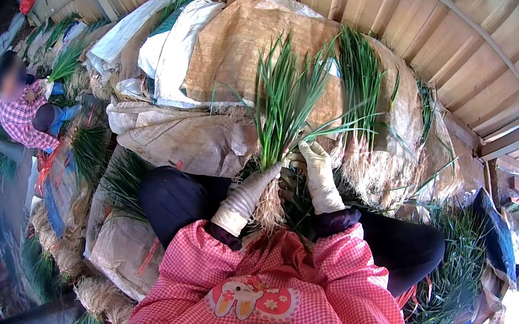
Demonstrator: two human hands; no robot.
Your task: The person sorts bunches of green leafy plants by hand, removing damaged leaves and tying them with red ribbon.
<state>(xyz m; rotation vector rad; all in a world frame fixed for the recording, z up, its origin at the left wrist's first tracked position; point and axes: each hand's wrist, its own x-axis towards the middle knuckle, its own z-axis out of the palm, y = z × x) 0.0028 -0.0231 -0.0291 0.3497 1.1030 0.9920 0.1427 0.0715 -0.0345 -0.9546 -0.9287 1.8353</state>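
Note:
My left hand (245, 194), in a grey and cream glove, is closed around the lower stems of a bunch of green, onion-like plants (279, 114). The long leaves fan upward, and pale stringy roots (270, 211) hang below the grip. My right hand (316, 173), in a cream glove, is at the right side of the bunch. Its fingertips pinch a few leaves that splay out to the right; its lower fingers are partly hidden. Both hands are between my bent knees.
Woven sacks (235, 53) cover bundles ahead. Another rooted bunch (359, 86) lies on them at right. Loose green leaves (451, 256) are heaped beside my right knee. A co-worker (25, 112) sits at far left among more bundles. A ribbed wall (364, 1) stands behind the sacks.

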